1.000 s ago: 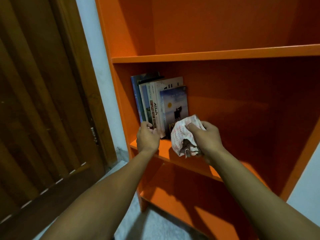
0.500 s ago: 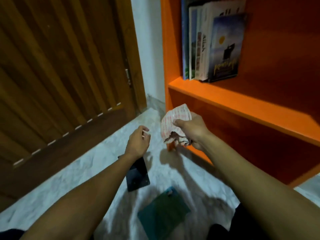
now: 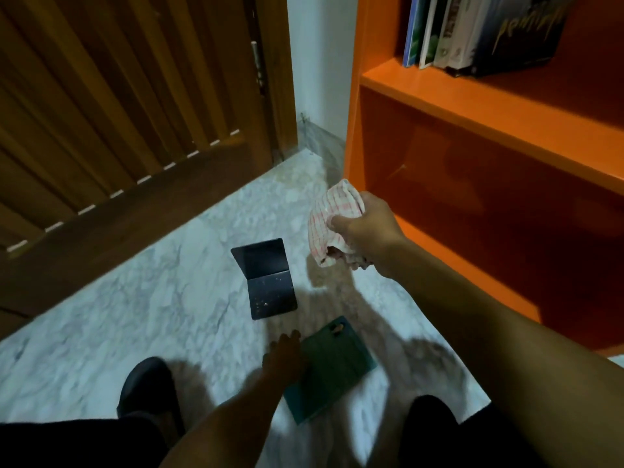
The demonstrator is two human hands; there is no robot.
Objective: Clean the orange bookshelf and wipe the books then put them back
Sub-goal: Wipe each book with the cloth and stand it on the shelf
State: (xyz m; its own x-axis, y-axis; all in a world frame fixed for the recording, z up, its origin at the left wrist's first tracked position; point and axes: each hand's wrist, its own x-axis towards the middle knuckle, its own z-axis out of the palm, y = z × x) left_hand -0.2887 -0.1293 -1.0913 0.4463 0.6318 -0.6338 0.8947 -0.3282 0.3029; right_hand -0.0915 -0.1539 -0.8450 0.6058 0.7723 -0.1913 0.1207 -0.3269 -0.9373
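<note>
My left hand is low over the marble floor, fingers loosely spread and empty, its fingertips touching or just short of the left edge of the green book; motion blur keeps me from telling which. That book lies flat just to the hand's right, its long axis running diagonally from near-left to far-right, so I judge the left hand, clearly the nearer one, takes it. A dark notebook stands half open further away. My right hand is higher, closed around a bunched red-checked cloth, soft and crumpled, before the glossy orange bookshelf. Several wiped-looking books stand upright on its shelf.
</note>
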